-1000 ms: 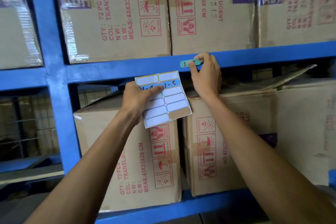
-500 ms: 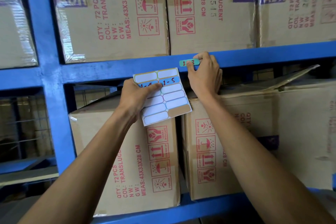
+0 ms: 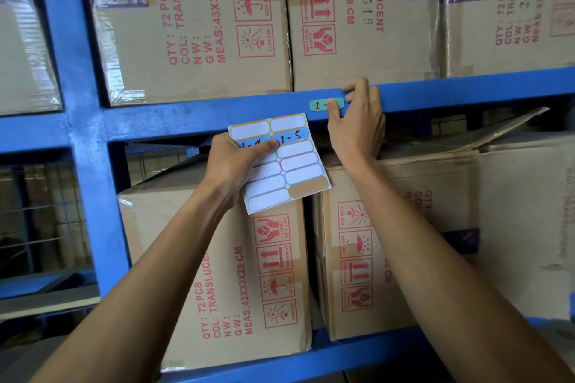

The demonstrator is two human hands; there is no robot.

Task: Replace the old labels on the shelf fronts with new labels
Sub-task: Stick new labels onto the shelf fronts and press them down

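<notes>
Two hands: right hand [image 3: 357,127] thumb presses green label [image 3: 320,105]; left hand [image 3: 236,165] pinches label sheet [image 3: 289,165]

The shelf beam [image 3: 217,112] across the middle of the frame is blue-painted metal with a smooth, slightly worn finish. The cartons [image 3: 193,25] are matt brown cardboard, some wrapped in shiny clear film. The label sheet [image 3: 292,162] at centre is glossy paper; the green label [image 3: 319,105] looks smooth.
</notes>
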